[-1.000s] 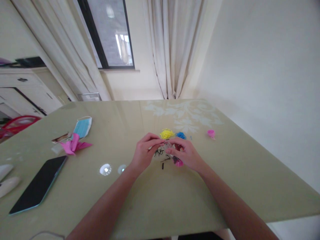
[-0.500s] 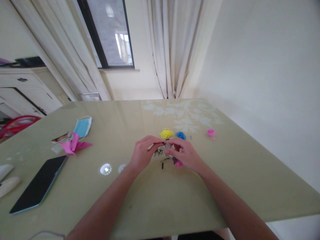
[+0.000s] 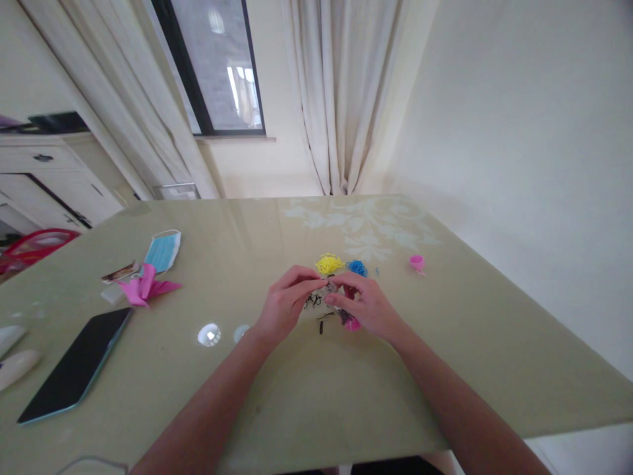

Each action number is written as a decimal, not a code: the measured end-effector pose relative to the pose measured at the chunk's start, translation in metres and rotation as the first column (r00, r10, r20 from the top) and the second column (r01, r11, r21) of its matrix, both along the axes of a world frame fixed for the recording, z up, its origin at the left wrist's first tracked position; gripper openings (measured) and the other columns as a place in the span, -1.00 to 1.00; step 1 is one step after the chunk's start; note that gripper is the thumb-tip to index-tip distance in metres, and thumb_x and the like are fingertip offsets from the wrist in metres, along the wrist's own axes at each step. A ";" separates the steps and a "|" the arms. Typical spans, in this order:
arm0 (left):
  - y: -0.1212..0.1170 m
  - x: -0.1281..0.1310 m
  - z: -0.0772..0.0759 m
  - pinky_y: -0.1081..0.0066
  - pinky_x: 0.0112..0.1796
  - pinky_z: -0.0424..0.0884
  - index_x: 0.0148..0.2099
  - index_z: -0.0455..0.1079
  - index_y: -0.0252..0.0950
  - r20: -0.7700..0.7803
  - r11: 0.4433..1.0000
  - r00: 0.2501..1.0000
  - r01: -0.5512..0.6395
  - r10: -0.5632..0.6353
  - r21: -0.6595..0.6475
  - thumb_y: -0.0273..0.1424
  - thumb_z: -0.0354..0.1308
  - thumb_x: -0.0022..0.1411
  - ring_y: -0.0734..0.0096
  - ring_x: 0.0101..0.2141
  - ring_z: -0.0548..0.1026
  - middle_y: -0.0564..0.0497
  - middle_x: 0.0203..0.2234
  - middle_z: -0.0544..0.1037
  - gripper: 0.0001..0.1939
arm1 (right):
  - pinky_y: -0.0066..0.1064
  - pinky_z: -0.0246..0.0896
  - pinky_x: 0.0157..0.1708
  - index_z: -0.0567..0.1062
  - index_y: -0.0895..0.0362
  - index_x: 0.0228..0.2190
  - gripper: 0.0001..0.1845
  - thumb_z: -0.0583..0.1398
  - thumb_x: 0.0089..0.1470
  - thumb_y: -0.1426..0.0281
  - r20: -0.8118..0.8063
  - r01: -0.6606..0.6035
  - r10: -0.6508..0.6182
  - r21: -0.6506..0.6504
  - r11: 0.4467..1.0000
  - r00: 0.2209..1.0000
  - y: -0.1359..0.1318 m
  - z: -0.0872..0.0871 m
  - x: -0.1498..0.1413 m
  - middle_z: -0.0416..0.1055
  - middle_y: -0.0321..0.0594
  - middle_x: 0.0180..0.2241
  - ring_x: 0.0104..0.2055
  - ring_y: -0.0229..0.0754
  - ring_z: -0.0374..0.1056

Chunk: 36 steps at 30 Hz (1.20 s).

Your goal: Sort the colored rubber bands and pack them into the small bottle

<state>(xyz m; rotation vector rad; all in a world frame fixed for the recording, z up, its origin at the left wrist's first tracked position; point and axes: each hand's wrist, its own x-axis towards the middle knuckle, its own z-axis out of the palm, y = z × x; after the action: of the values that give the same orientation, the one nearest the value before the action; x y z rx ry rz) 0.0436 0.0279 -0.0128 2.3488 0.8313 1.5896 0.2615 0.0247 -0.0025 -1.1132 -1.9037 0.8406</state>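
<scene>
My right hand (image 3: 368, 307) is curled round a small clear container with a pink end (image 3: 353, 324), dark pieces showing inside; fingers cover most of it. At its left tip, the thumb and forefinger of my left hand (image 3: 284, 302) are pinched together. What they pinch is too small to make out. Black thin pieces (image 3: 313, 301), like small elastic bands, lie on the table beneath the hands. Just beyond sit a pile of yellow thin pieces (image 3: 330, 264) and a pile of blue ones (image 3: 357, 268). A pink cup-shaped piece (image 3: 417, 262) stands farther right.
On the glossy table (image 3: 346, 396), at left, are a black-screened tablet or phone (image 3: 76, 363), a pink folded paper shape (image 3: 147, 287), a blue face mask (image 3: 163, 253) and a white rounded object (image 3: 18, 368). A wall (image 3: 534, 165) borders the right side.
My left fingers have shifted slightly, the forefinger and thumb now closer together at the container's tip. My right hand keeps its hold in nearly the same place.
</scene>
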 end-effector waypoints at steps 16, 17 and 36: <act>0.000 0.003 -0.002 0.36 -0.09 0.55 0.01 0.57 -0.22 0.052 0.983 0.995 -0.079 0.089 -0.164 -0.41 0.09 0.52 0.36 -0.14 0.63 -0.07 -0.16 0.68 -0.79 | -0.36 0.34 -0.36 0.69 0.07 -0.15 -0.49 0.41 0.06 -0.07 -0.212 -0.041 0.015 -0.119 0.992 0.977 0.001 0.001 0.002 0.60 -0.18 -0.27 -0.38 -0.20 0.40; 0.002 0.003 -0.002 0.36 -0.11 0.54 0.01 0.56 -0.22 0.048 0.977 0.992 -0.102 0.112 -0.186 -0.40 0.10 0.51 0.36 -0.17 0.62 -0.06 -0.17 0.67 -0.80 | -0.35 0.36 -0.37 0.69 0.08 -0.15 -0.46 0.41 0.05 -0.09 -0.277 -0.030 -0.009 -0.137 0.990 0.961 0.000 0.002 0.003 0.60 -0.19 -0.30 -0.39 -0.19 0.41; -0.001 0.009 -0.017 0.20 -0.04 0.50 0.03 0.59 -0.25 -0.486 0.848 0.864 -0.156 -0.132 -0.507 -0.33 0.35 0.30 0.13 -0.10 0.56 -0.11 -0.12 0.57 -0.73 | -0.42 0.28 -0.58 0.65 0.08 -0.14 -0.50 0.40 0.08 -0.05 -0.477 0.341 -0.322 -0.049 0.939 0.817 0.001 0.011 0.006 0.53 -0.22 -0.43 -0.44 -0.18 0.41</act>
<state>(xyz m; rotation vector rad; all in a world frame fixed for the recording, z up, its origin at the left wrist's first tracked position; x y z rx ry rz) 0.0524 0.0272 -0.0293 2.3254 1.2010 0.5851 0.2679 0.0261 0.0081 -1.0534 -1.2620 0.7859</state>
